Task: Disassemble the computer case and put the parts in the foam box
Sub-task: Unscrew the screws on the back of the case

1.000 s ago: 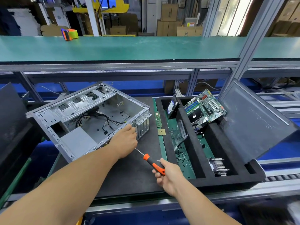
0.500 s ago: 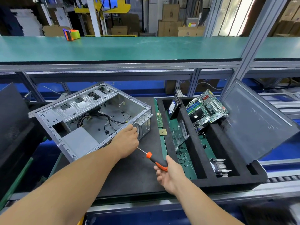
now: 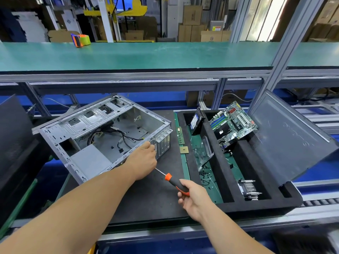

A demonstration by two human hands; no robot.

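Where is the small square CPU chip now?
In the head view, the CPU chip lies flat on the dark mat, between the computer case and the foam box, below the RAM stick.

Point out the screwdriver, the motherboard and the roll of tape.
screwdriver [image 3: 176, 184]: head view, on the orange and black handle.
motherboard [image 3: 236, 121]: head view, middle of the board.
roll of tape [image 3: 85, 39]: head view, on the green roll.

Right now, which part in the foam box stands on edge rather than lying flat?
The hard drive, propped upright in the far left slot. The motherboard leans tilted, and the heatsink lies low at the near end.
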